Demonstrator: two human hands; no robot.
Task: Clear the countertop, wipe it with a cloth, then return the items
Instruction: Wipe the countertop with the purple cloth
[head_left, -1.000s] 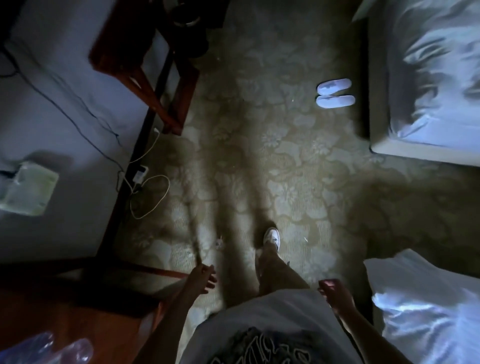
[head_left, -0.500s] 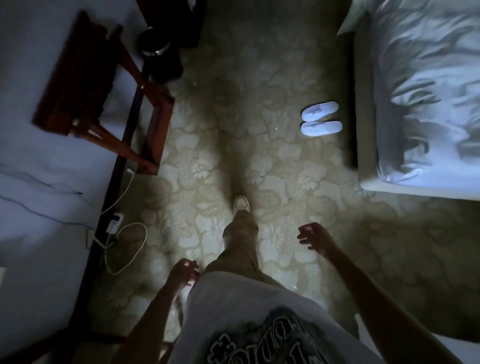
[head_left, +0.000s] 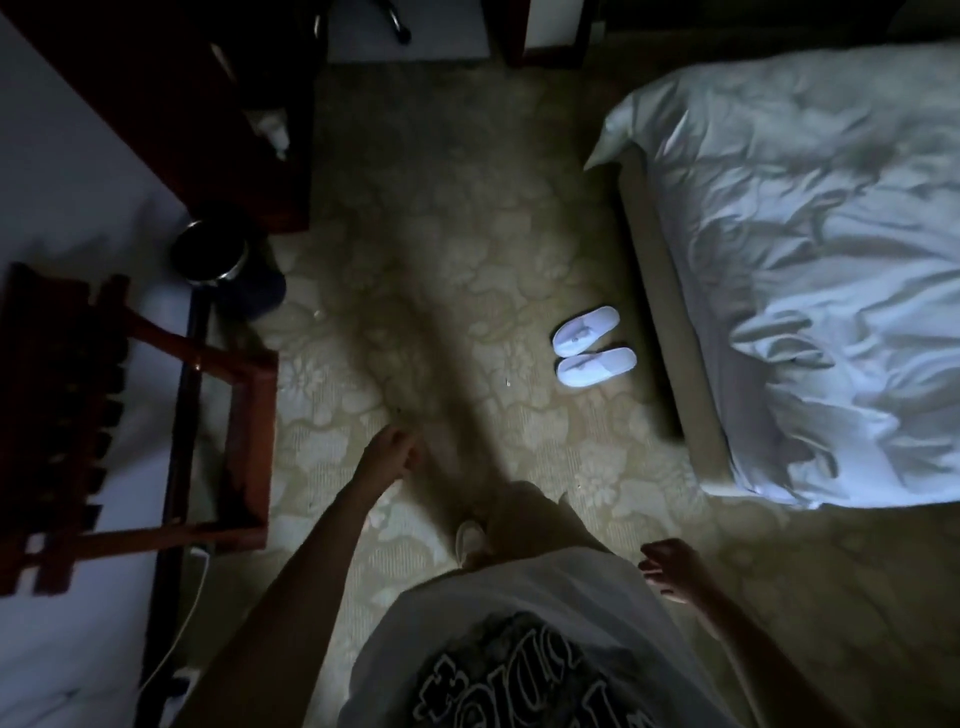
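I am walking over a patterned carpet (head_left: 457, 218) in a dim room. My left hand (head_left: 392, 451) swings forward over the floor with loosely curled fingers and holds nothing. By my right hip, my right hand (head_left: 670, 569) hangs relaxed and holds nothing as well. A dark wooden cabinet (head_left: 171, 98) stands at the upper left with a pale crumpled thing (head_left: 272, 127) on it. No countertop or cloth shows in this view.
A wooden luggage rack (head_left: 156, 410) stands against the left wall. A dark waste bin (head_left: 218, 260) sits beyond it. White slippers (head_left: 592, 345) lie beside the bed (head_left: 810, 270) at the right. A white cable (head_left: 182, 639) trails along the baseboard.
I have stepped forward: the rack, slippers and bed slid down toward me. My left hand swung forward while my right hand dropped back beside my hip.
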